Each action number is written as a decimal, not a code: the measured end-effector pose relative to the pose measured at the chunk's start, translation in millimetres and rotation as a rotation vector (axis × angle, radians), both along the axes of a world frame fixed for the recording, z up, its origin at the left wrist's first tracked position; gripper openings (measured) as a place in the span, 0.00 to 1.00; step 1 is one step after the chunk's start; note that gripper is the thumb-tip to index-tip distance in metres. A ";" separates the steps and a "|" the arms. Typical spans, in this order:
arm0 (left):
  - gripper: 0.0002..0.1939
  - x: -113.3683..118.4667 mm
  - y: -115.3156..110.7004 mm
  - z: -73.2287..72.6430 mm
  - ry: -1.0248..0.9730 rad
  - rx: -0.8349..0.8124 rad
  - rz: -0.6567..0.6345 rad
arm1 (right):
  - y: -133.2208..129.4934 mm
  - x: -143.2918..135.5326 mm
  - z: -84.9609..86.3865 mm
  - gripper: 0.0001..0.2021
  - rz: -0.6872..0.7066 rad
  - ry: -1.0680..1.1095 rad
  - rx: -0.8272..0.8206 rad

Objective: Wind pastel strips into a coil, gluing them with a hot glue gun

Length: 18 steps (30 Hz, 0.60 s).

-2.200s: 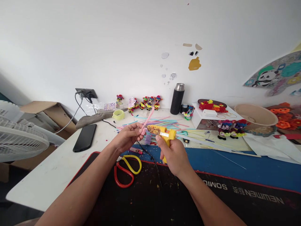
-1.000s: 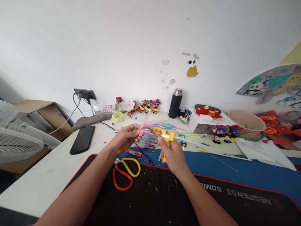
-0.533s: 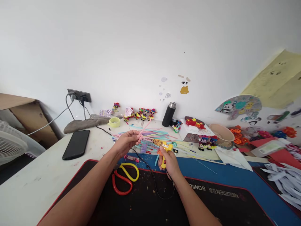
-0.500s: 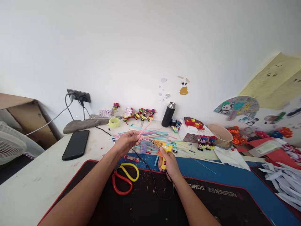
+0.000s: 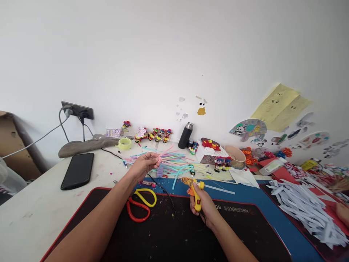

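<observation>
Between the thumb and fingers of my left hand (image 5: 144,165) is a pink pipe cleaner (image 5: 159,159), coiled at the fingertips, with a straight tail pointing up and right. My right hand (image 5: 204,203) is wrapped around the handle of a yellow hot glue gun (image 5: 196,198). Its nozzle points left, and a clear glue stick (image 5: 219,189) sticks out of its back. Loose pastel pipe cleaners (image 5: 177,163) lie spread behind both hands. Scissors (image 5: 139,205) with one red and one yellow handle rest on the black mat, partly behind my left forearm.
A phone (image 5: 77,171) lies at left, near a power strip (image 5: 77,110) on the wall. Small pipe-cleaner figures (image 5: 160,134), a black thermos (image 5: 185,136) and a pinkish bowl (image 5: 235,154) stand along the back. White paper strips (image 5: 305,211) are heaped at right, near another person's hand (image 5: 342,214).
The view has turned to the right. The glue gun has moved lower and away from my left hand, and its glue stick now shows. My left hand still pinches the pink pipe cleaner.
</observation>
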<state>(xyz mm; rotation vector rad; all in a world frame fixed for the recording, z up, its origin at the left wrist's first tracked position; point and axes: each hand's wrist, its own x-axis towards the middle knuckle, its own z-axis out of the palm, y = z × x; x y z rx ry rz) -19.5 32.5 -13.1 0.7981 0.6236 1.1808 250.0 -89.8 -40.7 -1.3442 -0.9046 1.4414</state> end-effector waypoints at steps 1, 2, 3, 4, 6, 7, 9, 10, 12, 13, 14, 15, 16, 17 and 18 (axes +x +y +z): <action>0.17 0.0 -0.2 0.3 -0.002 0.000 -0.001 | -0.7 3.1 1.1 0.30 -0.002 0.000 -0.020; 0.17 -0.1 -0.2 0.3 -0.002 0.000 -0.003 | -1.1 5.6 2.5 0.29 -0.001 -0.004 -0.041; 0.17 -0.3 0.0 0.1 0.001 0.000 -0.005 | -1.1 7.7 4.1 0.29 0.003 -0.015 -0.064; 0.17 -0.5 0.2 -0.2 0.005 -0.002 -0.007 | -1.1 9.3 5.9 0.28 0.010 -0.029 -0.084; 0.17 -0.9 0.7 -0.8 0.009 -0.003 -0.008 | -0.7 11.5 9.6 0.26 0.035 -0.062 -0.118; 0.17 -0.9 0.9 -1.0 0.007 -0.003 -0.008 | -0.4 12.4 11.2 0.26 0.052 -0.079 -0.135; 0.18 -0.8 0.7 -1.0 -0.001 0.001 -0.011 | 0.3 14.5 13.4 0.26 0.080 -0.118 -0.164; 0.19 -0.5 0.5 -0.8 -0.005 0.001 -0.012 | 0.8 15.9 14.0 0.26 0.093 -0.141 -0.178; 0.19 0.0 0.1 -0.5 -0.005 -0.003 -0.013 | 1.7 20.0 14.0 0.27 0.104 -0.214 -0.200; 0.19 0.3 0.0 -0.4 -0.002 -0.006 -0.011 | 2.1 22.8 13.6 0.27 0.109 -0.262 -0.204; 0.19 0.5 0.1 -0.4 0.001 -0.009 -0.009 | 2.3 26.0 13.3 0.27 0.117 -0.317 -0.203; 0.18 0.6 0.3 -0.5 0.004 -0.011 -0.007 | 2.1 29.5 13.2 0.27 0.132 -0.371 -0.197; 0.18 0.8 0.5 -0.7 0.006 -0.010 -0.006 | 1.4 33.2 13.7 0.27 0.151 -0.426 -0.192; 0.18 0.8 0.9 -1.0 0.006 -0.007 -0.006 | 0.2 36.8 14.8 0.26 0.170 -0.494 -0.195; 0.17 0.9 1.2 -1.4 0.005 -0.004 -0.006 | -1.6 40.2 16.7 0.25 0.189 -0.579 -0.195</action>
